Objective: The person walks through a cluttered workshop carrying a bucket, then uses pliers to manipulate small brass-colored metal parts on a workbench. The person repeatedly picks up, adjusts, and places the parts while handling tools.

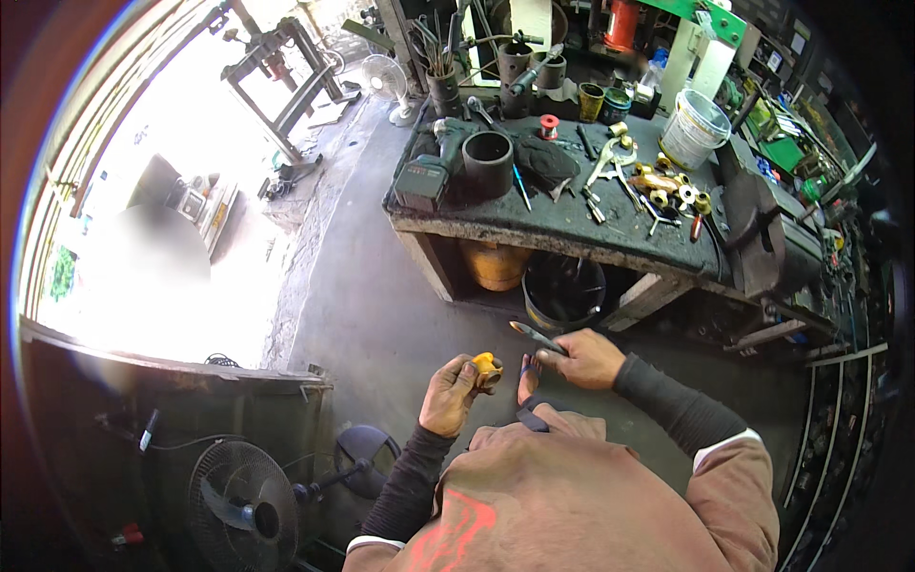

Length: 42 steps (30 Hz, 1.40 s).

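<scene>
My left hand (448, 398), low in the centre, grips a small yellow metal fitting (487, 365) with a hollow opening, held between thumb and fingers. A little higher and to the right, my right hand (577, 358) is closed round a slim dark tool (537, 339) with a light tan tip that points up and left, toward the workbench (457, 227). Its tip is apart from the fitting. On the bench lie brass fittings (667, 181), wrenches (610, 167), a cordless drill (429, 181), a black cylinder (486, 176) and a white bucket (693, 133).
Under the bench are an orange container (491, 265) and a black bucket (562, 286). A pedestal fan (233, 491) stands at lower left beside a dark cabinet (124, 391). A white fan (386, 81) and a metal press frame (276, 86) stand by the bright opening.
</scene>
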Available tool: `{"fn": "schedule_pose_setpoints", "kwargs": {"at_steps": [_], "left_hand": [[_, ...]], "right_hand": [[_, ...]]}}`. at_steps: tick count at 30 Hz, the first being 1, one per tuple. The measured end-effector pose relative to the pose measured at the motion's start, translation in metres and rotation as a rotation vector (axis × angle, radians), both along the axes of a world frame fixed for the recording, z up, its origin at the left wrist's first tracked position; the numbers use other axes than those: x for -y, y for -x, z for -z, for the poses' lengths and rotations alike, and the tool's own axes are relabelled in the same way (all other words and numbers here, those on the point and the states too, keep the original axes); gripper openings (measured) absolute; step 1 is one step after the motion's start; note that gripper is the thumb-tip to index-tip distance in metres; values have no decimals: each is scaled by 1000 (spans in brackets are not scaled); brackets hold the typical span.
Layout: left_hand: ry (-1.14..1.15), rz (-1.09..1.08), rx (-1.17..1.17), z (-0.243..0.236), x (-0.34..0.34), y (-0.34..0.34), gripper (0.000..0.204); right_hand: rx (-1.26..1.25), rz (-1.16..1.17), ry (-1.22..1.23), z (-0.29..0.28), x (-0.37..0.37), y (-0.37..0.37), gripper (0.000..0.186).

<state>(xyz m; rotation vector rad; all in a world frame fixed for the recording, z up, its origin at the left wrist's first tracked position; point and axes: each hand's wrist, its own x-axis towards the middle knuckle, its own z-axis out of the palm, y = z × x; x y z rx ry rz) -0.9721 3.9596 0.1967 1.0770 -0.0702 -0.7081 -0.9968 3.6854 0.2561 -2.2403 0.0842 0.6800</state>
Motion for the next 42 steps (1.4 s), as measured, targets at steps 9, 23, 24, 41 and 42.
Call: {"fn": "schedule_pose_setpoints", "kwargs": {"at_steps": [9, 23, 24, 41, 42], "left_hand": [[135, 39, 14, -27, 23, -106, 21], [172, 471, -114, -39, 30, -263, 38], [194, 504, -100, -34, 28, -275, 38], [-487, 327, 960, -18, 72, -311, 50], [-470, 367, 876, -20, 75, -310, 50]], "right_hand": [[479, -145, 17, 11, 11, -47, 31], [629, -98, 363, 4, -22, -143, 17], [580, -15, 319, 4, -31, -145, 17], [248, 744, -141, 12, -118, -166, 38], [283, 730, -122, 16, -118, -164, 38]]}}
